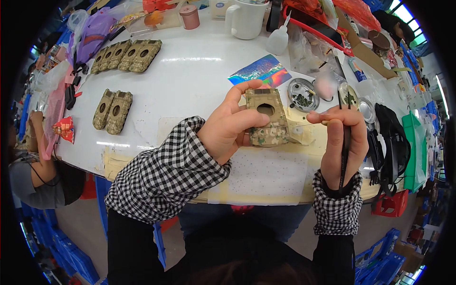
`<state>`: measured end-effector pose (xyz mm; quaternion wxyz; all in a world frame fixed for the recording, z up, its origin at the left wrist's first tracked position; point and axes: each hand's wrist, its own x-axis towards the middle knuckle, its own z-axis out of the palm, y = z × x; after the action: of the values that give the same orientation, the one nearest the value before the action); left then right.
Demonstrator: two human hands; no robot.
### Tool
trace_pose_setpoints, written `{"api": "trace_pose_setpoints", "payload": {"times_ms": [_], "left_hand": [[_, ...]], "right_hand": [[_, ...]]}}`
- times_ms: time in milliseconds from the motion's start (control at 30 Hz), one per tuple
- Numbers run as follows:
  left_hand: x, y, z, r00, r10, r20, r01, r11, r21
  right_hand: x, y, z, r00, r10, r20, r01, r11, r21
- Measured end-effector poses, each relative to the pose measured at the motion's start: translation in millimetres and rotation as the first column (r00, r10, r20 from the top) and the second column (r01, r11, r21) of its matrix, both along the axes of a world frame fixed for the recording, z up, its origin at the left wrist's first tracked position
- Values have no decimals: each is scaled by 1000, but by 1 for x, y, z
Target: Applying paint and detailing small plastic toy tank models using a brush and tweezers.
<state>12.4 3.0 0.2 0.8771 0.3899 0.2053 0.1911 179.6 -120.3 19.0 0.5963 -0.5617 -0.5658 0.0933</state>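
Observation:
My left hand [222, 128] grips a camouflage-patterned toy tank hull [267, 132], thumb beside the round hole in its top. My right hand [349, 135] is closed, with black tweezers [346, 147] lying upright through the palm, tips pointing away from me. Thumb and index finger of that hand pinch a thin needle-like stick [311, 124], its fine end close to the hull's right side. Beyond the hull stands a round metal dish [290, 90] with small dark green pieces [304, 100]. A second small dish [343, 88], also with green bits, is partly behind the tweezers.
More tank hulls [113, 111] stand at the left, with a row of several [137, 56] behind. A white mug [248, 20], a squeeze bottle [278, 39] and a shiny holographic sheet [261, 71] are at the back. White paper [266, 175] covers the near edge. Another person [40, 175] sits left.

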Motion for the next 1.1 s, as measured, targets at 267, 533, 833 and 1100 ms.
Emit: {"api": "trace_pose_setpoints", "payload": {"times_ms": [267,533,833,1100], "left_hand": [[-1,2,0,1000,6,-13,-5,999,43],[-2,2,4,998,26,-60,-22,998,66],[0,0,2,998,37,-42,-33,996,77],[-1,4,0,998,36,-43,-31,994,107]], "right_hand": [[12,-10,-12,799,-249,547,250,965,74],[16,-19,-9,815,-127,565,188,981,-50],[-2,-88,-20,976,-102,192,168,914,-370],[-7,-93,-37,995,41,-89,-74,908,-411]]}}
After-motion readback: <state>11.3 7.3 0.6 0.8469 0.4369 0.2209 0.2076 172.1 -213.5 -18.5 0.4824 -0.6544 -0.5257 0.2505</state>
